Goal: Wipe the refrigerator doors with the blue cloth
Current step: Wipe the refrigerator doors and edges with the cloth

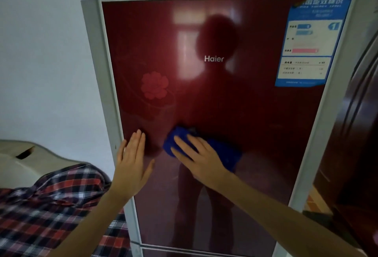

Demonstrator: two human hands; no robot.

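A glossy dark red refrigerator door [255, 113] with a silver frame fills the view, with a flower print at its left and a white brand name near the top. The blue cloth [225, 152] lies flat against the door's lower middle. My right hand [196, 154] presses on the cloth with fingers spread. To the left, my left hand [133, 162] rests flat and open on the door near its left edge, holding nothing. The seam to a lower door [204, 249] shows at the bottom.
A blue energy label [311, 40] is stuck at the door's top right. A red plaid fabric [51, 205] covers something at the lower left, beside a cream object [24, 164]. Dark wooden furniture [358, 134] stands close on the right. White wall behind.
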